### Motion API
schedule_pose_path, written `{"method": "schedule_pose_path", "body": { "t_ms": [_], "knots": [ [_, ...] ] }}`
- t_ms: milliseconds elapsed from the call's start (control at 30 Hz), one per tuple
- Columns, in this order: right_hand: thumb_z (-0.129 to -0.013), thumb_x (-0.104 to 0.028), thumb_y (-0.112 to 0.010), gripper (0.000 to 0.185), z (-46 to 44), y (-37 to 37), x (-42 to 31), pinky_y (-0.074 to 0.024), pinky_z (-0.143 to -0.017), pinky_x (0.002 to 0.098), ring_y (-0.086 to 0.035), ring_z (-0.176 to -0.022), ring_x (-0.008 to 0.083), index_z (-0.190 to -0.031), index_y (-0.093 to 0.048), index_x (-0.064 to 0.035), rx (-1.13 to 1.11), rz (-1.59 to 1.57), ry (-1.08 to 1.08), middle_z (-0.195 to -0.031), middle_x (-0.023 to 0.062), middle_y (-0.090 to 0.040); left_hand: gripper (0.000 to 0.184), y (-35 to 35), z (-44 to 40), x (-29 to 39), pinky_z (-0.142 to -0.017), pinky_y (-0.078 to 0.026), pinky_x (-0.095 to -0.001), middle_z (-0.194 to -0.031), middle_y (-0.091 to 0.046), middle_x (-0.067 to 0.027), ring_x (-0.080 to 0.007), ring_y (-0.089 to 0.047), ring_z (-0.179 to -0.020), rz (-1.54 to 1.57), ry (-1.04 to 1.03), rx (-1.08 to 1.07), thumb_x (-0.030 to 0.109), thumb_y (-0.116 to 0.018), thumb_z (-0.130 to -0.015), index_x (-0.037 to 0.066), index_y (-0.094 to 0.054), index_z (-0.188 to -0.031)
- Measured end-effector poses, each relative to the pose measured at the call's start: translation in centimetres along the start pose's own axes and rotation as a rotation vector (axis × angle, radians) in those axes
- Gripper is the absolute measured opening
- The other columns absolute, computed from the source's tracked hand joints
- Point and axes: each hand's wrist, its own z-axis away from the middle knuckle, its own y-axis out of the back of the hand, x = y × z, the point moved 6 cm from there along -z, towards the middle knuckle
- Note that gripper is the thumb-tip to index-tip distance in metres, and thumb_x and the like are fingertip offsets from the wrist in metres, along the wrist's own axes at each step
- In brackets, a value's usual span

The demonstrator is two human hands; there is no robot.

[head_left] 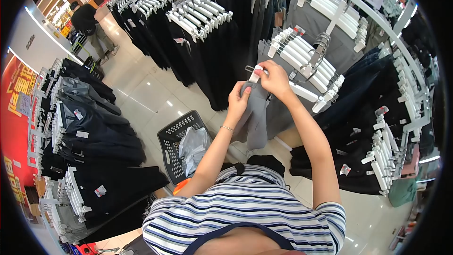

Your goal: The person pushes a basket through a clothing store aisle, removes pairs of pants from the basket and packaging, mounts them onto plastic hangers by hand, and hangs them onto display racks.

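A pair of grey trousers (pixel 257 118) hangs in front of my body, with its top edge at a white clip hanger (pixel 255 75). My left hand (pixel 239 99) is closed on the upper part of the trousers, thumb on the near side. Just to its right, my right hand (pixel 273 78) pinches the hanger's white clip end. The hanger's metal hook sticks out to the left of these fingers. Most of the hanger's bar is hidden by the hands and cloth.
White hangers (pixel 306 61) with grey trousers fill the rack close ahead on the right. Racks of black trousers (pixel 207 61) stand ahead and at left (pixel 94 123). A dark shopping basket (pixel 165 151) holding a grey plastic-looking bundle sits on the tiled floor (pixel 141 99). Another person (pixel 87 21) stands far left.
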Motion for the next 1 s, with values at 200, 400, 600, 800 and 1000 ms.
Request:
{"method": "schedule_pose_path", "body": {
  "t_ms": [200,400,600,800,1000],
  "knots": [
    [-0.077,-0.022,-0.06,0.022,-0.1,-0.1,-0.1,-0.045,-0.072,0.0395,-0.057,-0.079,0.0328,-0.088,-0.064,-0.0037,0.004,-0.024,-0.017,-0.088,0.0109,-0.062,0.015,0.8,-0.1,0.0,-0.078,-0.039,-0.0203,-0.089,-0.056,-0.0005,-0.0067,-0.049,-0.084,0.001,0.0,-0.002,0.013,-0.054,-0.09,0.001,-0.054,-0.099],
    [-0.076,-0.024,-0.061,0.022,-0.6,-0.1,0.2,-0.0466,-0.071,0.0386,-0.061,-0.081,0.0308,-0.086,-0.066,-0.0046,-0.016,-0.121,-0.065,-0.087,0.012,-0.063,0.016,1.2,-0.1,0.5,-0.077,-0.039,-0.0201,-0.088,-0.056,0.0003,-0.0061,-0.048,-0.084,-0.016,-0.013,-0.009,0.013,-0.054,-0.09,0.001,-0.054,-0.1],
    [-0.077,-0.022,-0.061,0.02,-0.9,0.7,0.4,-0.0466,-0.07,0.0371,-0.062,-0.079,0.0302,-0.084,-0.067,-0.0041,-0.036,-0.126,-0.198,-0.084,0.0125,-0.065,0.014,1.4,-0.2,0.8,-0.066,-0.039,-0.0199,-0.076,-0.054,0.0007,-0.0057,-0.046,-0.072,-0.023,-0.044,0.034,0.012,-0.055,-0.087,0.001,-0.056,-0.095],
    [-0.077,-0.02,-0.061,0.018,-0.5,1.1,0.0,-0.0467,-0.069,0.0364,-0.062,-0.078,0.0301,-0.083,-0.067,-0.0041,0.021,-0.105,-0.145,-0.082,0.0133,-0.065,0.013,1.3,-0.2,1.1,-0.066,-0.039,-0.0201,-0.077,-0.055,0.0003,-0.006,-0.047,-0.072,0.019,-0.036,0.059,0.011,-0.055,-0.087,0.001,-0.056,-0.095],
    [-0.076,-0.018,-0.062,0.017,-0.5,0.8,0.0,-0.0466,-0.068,0.0357,-0.062,-0.076,0.0302,-0.083,-0.067,-0.0035,0.048,-0.171,-0.123,-0.081,0.0136,-0.064,0.015,1.1,-0.4,1.3,-0.075,-0.038,-0.0192,-0.086,-0.055,0.0011,-0.0052,-0.048,-0.081,0.039,0.011,0.015,0.013,-0.054,-0.089,0.001,-0.055,-0.098]
  ]
}}
